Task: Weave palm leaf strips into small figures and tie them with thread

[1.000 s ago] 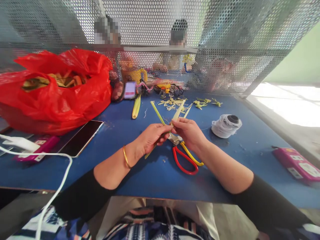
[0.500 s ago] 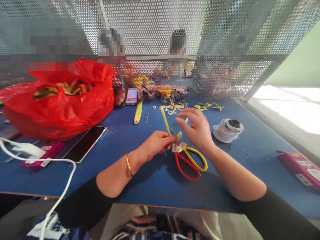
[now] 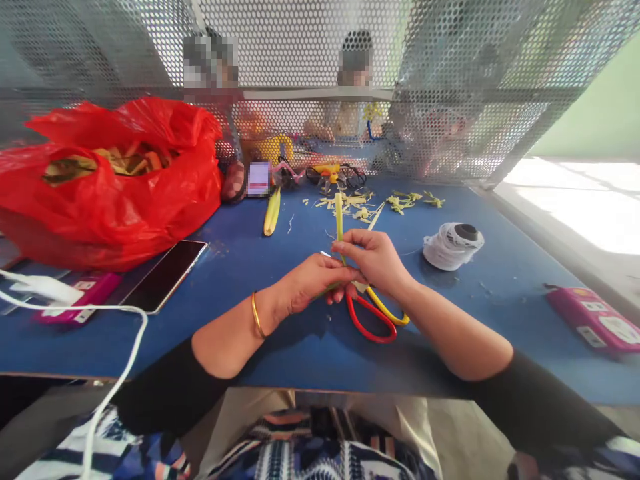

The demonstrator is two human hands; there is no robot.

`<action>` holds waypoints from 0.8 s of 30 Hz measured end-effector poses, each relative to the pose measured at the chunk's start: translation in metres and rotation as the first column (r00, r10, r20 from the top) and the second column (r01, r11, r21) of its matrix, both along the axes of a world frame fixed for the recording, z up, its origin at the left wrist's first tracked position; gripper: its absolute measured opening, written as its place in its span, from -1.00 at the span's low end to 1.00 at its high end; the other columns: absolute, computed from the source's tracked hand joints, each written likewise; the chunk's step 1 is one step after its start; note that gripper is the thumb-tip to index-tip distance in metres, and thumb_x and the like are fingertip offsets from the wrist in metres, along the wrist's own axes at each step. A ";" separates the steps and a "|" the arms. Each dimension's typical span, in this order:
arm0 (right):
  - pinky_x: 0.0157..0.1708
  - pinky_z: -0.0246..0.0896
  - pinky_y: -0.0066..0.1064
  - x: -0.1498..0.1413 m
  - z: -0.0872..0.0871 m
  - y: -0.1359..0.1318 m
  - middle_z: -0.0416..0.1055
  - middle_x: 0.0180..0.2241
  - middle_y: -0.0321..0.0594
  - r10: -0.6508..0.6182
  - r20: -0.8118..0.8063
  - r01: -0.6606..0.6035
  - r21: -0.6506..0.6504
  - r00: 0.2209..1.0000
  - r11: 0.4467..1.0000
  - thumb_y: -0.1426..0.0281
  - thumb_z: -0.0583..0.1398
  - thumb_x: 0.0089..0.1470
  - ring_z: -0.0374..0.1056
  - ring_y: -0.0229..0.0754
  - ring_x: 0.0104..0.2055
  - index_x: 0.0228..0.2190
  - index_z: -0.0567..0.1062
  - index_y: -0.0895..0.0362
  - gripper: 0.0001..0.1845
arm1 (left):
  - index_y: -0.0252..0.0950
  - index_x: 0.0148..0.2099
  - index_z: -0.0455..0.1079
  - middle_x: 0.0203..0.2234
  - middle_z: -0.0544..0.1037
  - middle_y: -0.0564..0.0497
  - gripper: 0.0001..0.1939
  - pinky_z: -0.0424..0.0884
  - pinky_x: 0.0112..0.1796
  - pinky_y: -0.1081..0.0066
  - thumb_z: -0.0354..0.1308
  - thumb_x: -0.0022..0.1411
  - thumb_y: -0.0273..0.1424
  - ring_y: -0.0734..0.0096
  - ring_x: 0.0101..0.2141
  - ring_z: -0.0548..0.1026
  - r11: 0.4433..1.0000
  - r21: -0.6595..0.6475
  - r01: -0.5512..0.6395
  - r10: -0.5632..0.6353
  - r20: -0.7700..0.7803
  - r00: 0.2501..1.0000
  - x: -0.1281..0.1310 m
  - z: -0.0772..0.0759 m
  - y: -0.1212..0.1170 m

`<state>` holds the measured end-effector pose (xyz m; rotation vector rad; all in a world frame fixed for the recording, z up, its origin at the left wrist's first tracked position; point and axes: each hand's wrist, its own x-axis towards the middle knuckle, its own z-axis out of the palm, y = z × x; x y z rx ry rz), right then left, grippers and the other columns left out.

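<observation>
My left hand (image 3: 320,283), with a gold bangle at the wrist, is closed on a pale green leaf strip (image 3: 339,217). Against it, my right hand (image 3: 377,260) pinches the same strip between thumb and fingers; the strip's upper part stands out above them and its lower part is hidden. Scissors (image 3: 371,320) with one red and one yellow handle lie on the table beneath my hands, their blades mostly covered. Another thin pale strip (image 3: 377,217) shows just beyond my right hand. To the right stands a spool of white thread (image 3: 451,247).
A large red plastic bag (image 3: 165,213) fills the left side, near a dark phone (image 3: 165,277) and a white cable (image 3: 143,333). Leaf scraps (image 3: 350,201) and a yellow-green leaf bundle (image 3: 271,212) lie ahead. A perforated metal screen (image 3: 300,53) stands behind; a magenta box (image 3: 595,319) is at right.
My right hand has come down and left from apart, and now pinches the strip beside my left hand. The strip has turned more upright. The whole view has shifted slightly.
</observation>
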<state>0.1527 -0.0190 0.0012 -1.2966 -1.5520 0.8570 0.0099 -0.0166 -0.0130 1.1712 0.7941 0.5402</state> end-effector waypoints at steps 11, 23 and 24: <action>-0.43 0.04 -0.39 0.019 0.012 0.006 0.32 -0.61 -0.31 -0.069 0.267 0.036 0.127 0.961 0.991 0.09 0.10 0.12 0.17 -0.26 -0.49 -0.61 0.42 0.11 -0.57 | -0.41 -0.31 0.56 -0.61 0.48 0.00 -0.65 0.27 -0.59 0.55 0.03 0.38 -0.31 0.59 -0.65 0.37 0.904 -0.333 -0.268 0.333 0.155 0.930 -0.012 0.019 0.018; -0.29 0.09 -0.33 0.010 0.001 0.000 0.42 -0.40 -0.18 -0.161 0.585 -0.048 0.326 0.795 0.944 0.33 0.08 0.18 0.29 -0.18 -0.35 -0.53 0.43 0.11 -0.72 | -0.42 -0.35 0.52 -0.57 0.55 -0.02 -0.77 0.43 -0.43 0.50 0.11 0.34 -0.47 0.53 -0.57 0.50 0.851 -0.325 -0.413 0.492 0.217 0.843 -0.005 0.010 0.020; -0.25 0.09 -0.30 0.008 0.002 -0.003 0.45 -0.33 -0.13 -0.260 0.575 -0.011 0.425 0.776 0.905 0.32 0.07 0.20 0.31 -0.15 -0.31 -0.48 0.48 0.11 -0.72 | -0.42 -0.33 0.53 -0.52 0.58 -0.05 -0.77 0.47 -0.36 0.47 0.10 0.34 -0.47 0.50 -0.51 0.54 0.848 -0.337 -0.409 0.500 0.258 0.827 -0.005 0.011 0.020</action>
